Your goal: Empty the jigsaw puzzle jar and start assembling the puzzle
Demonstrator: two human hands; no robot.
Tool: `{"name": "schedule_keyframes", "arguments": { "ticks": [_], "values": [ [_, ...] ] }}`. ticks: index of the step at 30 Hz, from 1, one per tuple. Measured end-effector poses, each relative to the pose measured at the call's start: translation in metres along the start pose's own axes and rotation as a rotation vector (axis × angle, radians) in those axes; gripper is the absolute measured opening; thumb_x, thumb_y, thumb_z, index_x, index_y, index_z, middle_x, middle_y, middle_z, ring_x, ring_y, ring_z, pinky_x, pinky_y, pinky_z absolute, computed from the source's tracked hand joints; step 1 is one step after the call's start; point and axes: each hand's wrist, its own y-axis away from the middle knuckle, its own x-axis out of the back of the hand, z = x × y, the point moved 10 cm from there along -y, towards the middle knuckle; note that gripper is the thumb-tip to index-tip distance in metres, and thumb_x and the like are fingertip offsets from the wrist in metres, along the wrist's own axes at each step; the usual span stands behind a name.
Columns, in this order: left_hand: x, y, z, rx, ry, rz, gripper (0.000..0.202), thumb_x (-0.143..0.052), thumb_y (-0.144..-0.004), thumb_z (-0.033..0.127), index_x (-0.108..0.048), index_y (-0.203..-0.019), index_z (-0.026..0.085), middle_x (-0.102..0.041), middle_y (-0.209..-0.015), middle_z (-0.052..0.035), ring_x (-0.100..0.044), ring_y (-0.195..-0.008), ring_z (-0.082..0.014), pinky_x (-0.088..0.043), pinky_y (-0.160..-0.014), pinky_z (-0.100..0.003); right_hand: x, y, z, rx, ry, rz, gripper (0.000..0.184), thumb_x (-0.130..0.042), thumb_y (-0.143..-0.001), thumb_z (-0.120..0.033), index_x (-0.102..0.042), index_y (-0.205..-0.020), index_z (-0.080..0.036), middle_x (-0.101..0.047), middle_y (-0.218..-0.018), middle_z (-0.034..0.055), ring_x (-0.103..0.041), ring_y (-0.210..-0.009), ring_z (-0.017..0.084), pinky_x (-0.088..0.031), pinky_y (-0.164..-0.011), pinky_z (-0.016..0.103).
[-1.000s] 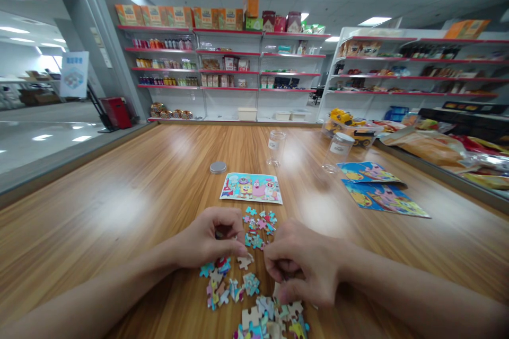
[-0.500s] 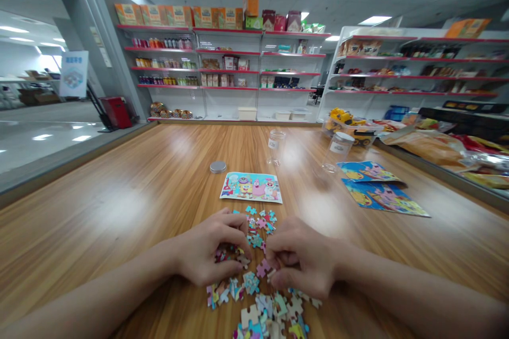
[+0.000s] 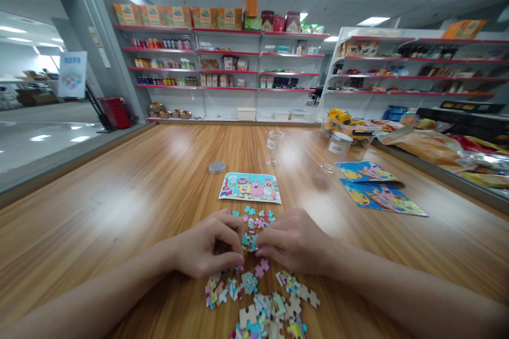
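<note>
My left hand (image 3: 210,243) rests on the table with its fingers curled toward the thumb; whatever lies between the fingertips is hidden. Opposite it, my right hand (image 3: 296,241) pinches at the edge of a teal jigsaw puzzle piece (image 3: 251,245), its fingers partly covering the spot. Between the hands lies a pink puzzle piece (image 3: 262,268). Several small pieces spread beyond the fingers, below a cartoon picture sheet (image 3: 250,188). Closer to me is a heap of loose puzzle pieces (image 3: 270,312), some showing their plain backs.
A silver lid (image 3: 217,167) lies left of an open clear jar (image 3: 275,147). Farther right are a lidded jar (image 3: 336,151), blue cartoon sheets (image 3: 384,197) and a bin with yellow toy trucks (image 3: 345,127). Bagged goods (image 3: 433,151) lie past the table's right edge.
My right hand has shifted slightly up and left and its fingertips have come to the teal piece. It uncovers pieces on the right. My left hand's fingers have drawn closer to the thumb.
</note>
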Motion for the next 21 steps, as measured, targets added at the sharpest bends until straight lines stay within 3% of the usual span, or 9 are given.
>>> {"name": "schedule_keyframes", "arguments": {
  "ticks": [4, 8, 12, 21],
  "values": [
    [0.000, -0.002, 0.000, 0.013, -0.008, -0.011, 0.015, -0.062, -0.086, 0.026, -0.072, -0.082, 0.016, -0.061, -0.082, -0.0048, -0.054, -0.075, -0.0155, -0.040, -0.074, -0.030, 0.001, -0.002, -0.008, 0.016, -0.075, -0.040, 0.016, -0.053, -0.088, -0.022, -0.069, -0.091, -0.020, -0.060, -0.057, -0.0031, -0.051, -0.048, 0.011, -0.025, -0.049, 0.028],
    [0.004, -0.003, 0.004, 0.010, 0.014, 0.002, 0.019, -0.059, -0.087, 0.027, -0.073, -0.091, 0.015, -0.061, -0.084, -0.0067, -0.054, -0.076, -0.0171, -0.041, -0.071, -0.029, -0.008, 0.000, -0.019, 0.083, -0.188, -0.104, 0.019, -0.056, -0.092, -0.031, -0.071, -0.099, -0.022, -0.064, -0.060, -0.0039, -0.054, -0.049, 0.010, -0.028, -0.048, 0.026],
    [-0.001, -0.002, 0.004, 0.005, -0.053, -0.030, 0.017, -0.064, -0.084, 0.025, -0.076, -0.094, 0.020, -0.059, -0.086, -0.0053, -0.053, -0.080, -0.0173, -0.041, -0.076, -0.030, -0.017, 0.003, -0.022, 0.114, -0.221, -0.144, 0.022, -0.058, -0.093, -0.038, -0.072, -0.095, -0.021, -0.067, -0.063, -0.0036, -0.057, -0.051, 0.010, -0.030, -0.048, 0.027],
    [-0.004, 0.000, 0.008, -0.005, -0.069, -0.053, 0.013, -0.069, -0.082, 0.025, -0.076, -0.091, 0.020, -0.056, -0.091, -0.0049, -0.053, -0.087, -0.0178, -0.041, -0.081, -0.031, -0.014, 0.004, -0.015, 0.070, -0.247, -0.105, 0.021, -0.058, -0.089, -0.035, -0.070, -0.086, -0.019, -0.066, -0.061, -0.0006, -0.058, -0.051, 0.011, -0.031, -0.048, 0.025]
  ]
}}
